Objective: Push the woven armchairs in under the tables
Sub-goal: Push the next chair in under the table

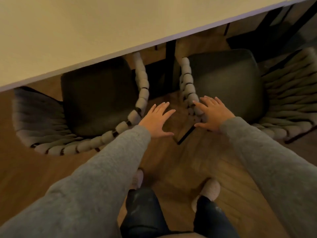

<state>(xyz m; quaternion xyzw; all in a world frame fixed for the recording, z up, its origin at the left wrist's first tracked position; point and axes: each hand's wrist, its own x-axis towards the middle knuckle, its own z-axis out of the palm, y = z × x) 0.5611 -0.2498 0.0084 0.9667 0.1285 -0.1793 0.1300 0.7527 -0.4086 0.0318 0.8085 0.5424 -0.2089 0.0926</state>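
Left armchair [96, 97] and right armchair [224, 83] are noted partly under the table [85, 31], left hand [157, 120] and right hand [211, 115] spread, gripping nothing — pushed at the inner arms, either could be slewed into the other.

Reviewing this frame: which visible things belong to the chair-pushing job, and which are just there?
Belongs to the job:
left woven armchair
right woven armchair
table
left hand and right hand, both with fingers spread

Just there:
wooden floor
slippers
grey sleeves
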